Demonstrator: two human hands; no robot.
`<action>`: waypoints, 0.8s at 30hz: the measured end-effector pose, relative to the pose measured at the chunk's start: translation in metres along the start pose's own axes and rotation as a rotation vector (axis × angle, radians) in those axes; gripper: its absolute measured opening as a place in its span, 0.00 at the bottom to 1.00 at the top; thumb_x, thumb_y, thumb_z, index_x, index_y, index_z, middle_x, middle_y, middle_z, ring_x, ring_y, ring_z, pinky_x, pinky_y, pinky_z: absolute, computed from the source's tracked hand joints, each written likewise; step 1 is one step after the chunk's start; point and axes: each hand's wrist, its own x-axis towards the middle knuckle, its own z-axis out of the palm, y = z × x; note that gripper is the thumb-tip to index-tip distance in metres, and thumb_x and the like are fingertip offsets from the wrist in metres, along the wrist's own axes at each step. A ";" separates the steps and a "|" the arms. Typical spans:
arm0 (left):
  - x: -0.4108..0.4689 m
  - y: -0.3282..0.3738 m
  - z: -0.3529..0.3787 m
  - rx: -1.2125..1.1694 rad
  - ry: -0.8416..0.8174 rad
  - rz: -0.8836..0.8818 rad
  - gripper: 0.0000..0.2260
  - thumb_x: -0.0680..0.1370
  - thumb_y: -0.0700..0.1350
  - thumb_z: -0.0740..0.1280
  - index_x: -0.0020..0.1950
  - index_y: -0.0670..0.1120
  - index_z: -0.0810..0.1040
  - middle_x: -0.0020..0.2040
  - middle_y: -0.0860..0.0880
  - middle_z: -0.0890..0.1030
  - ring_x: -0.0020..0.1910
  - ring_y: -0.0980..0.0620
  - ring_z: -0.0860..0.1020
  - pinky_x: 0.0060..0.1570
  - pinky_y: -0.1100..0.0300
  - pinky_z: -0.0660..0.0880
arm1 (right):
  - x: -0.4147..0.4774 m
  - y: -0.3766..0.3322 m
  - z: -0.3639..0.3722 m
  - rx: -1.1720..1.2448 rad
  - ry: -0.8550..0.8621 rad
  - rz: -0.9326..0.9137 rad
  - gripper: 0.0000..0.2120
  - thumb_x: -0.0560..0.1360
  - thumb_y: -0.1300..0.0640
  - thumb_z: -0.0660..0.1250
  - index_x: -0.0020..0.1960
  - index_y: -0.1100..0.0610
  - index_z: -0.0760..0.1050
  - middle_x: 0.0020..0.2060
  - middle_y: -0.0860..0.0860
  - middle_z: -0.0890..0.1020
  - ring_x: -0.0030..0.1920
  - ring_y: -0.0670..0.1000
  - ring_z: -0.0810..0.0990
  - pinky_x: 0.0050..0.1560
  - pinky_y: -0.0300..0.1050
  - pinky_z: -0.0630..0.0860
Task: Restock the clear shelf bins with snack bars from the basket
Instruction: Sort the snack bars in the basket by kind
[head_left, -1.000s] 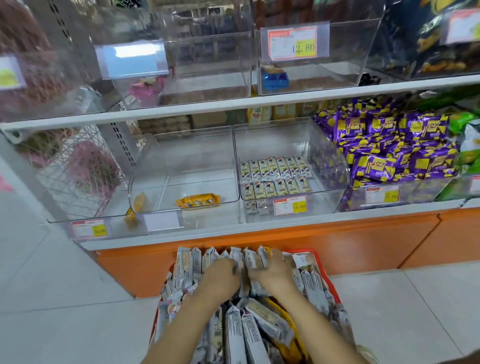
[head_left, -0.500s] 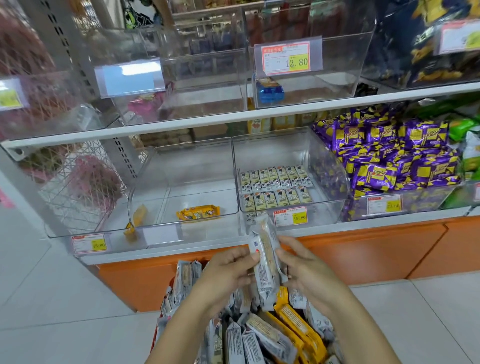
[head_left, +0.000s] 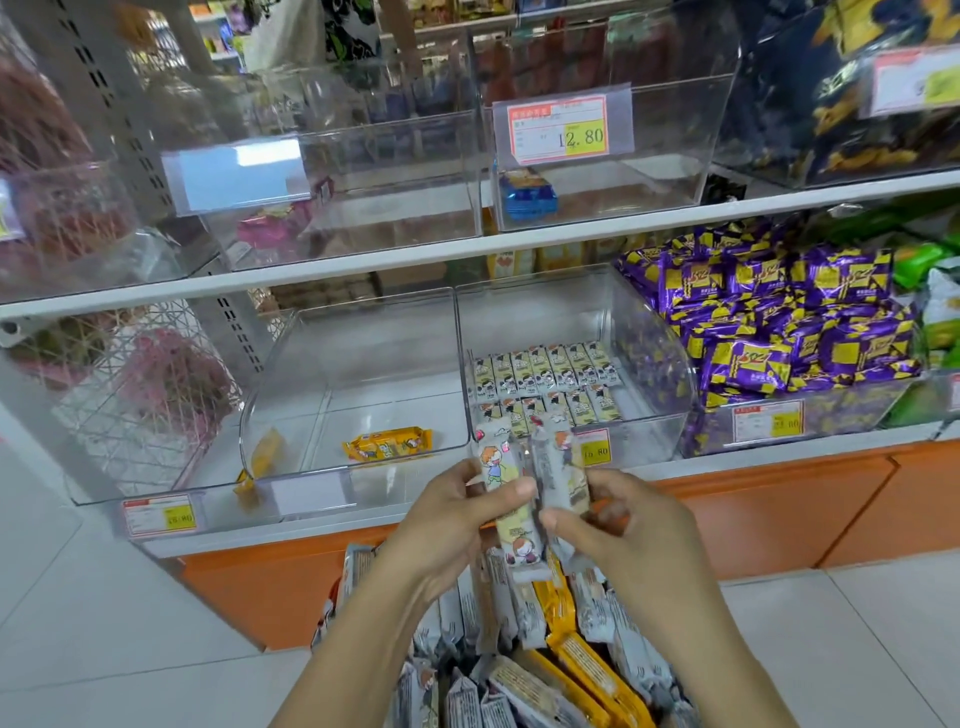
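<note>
Low at centre frame, the left hand (head_left: 447, 525) and right hand (head_left: 623, 535) both grip upright white snack bars (head_left: 506, 478), above the heaped bars (head_left: 519, 675) and just before the half-filled clear bin (head_left: 652, 358) at mid-frame.

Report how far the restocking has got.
Looks done: two rows of white bars lie in the middle bin. In hand: the left hand and right hand grip the held bars before that bin, not yet in. Left: the neighbouring bin holds one yellow bar, and a heap of bars waits below.
</note>
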 end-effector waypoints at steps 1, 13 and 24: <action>0.002 0.001 0.001 0.020 -0.015 0.004 0.29 0.65 0.45 0.77 0.63 0.39 0.74 0.58 0.37 0.80 0.54 0.41 0.80 0.57 0.43 0.76 | 0.000 0.000 0.001 -0.045 0.007 -0.018 0.11 0.69 0.46 0.74 0.46 0.34 0.75 0.38 0.38 0.80 0.41 0.40 0.78 0.40 0.34 0.73; 0.031 0.016 0.022 0.143 0.042 0.049 0.12 0.70 0.40 0.74 0.51 0.43 0.79 0.47 0.46 0.85 0.47 0.48 0.83 0.50 0.52 0.79 | 0.015 -0.010 0.016 -0.521 0.010 -0.101 0.45 0.73 0.35 0.62 0.78 0.52 0.43 0.69 0.45 0.62 0.70 0.47 0.57 0.67 0.35 0.57; 0.087 0.057 0.006 0.792 0.486 0.367 0.16 0.78 0.47 0.66 0.64 0.44 0.76 0.62 0.46 0.78 0.61 0.49 0.76 0.61 0.58 0.71 | 0.133 -0.013 -0.021 -0.690 0.078 0.124 0.32 0.70 0.44 0.71 0.66 0.57 0.63 0.57 0.58 0.77 0.58 0.59 0.74 0.48 0.49 0.72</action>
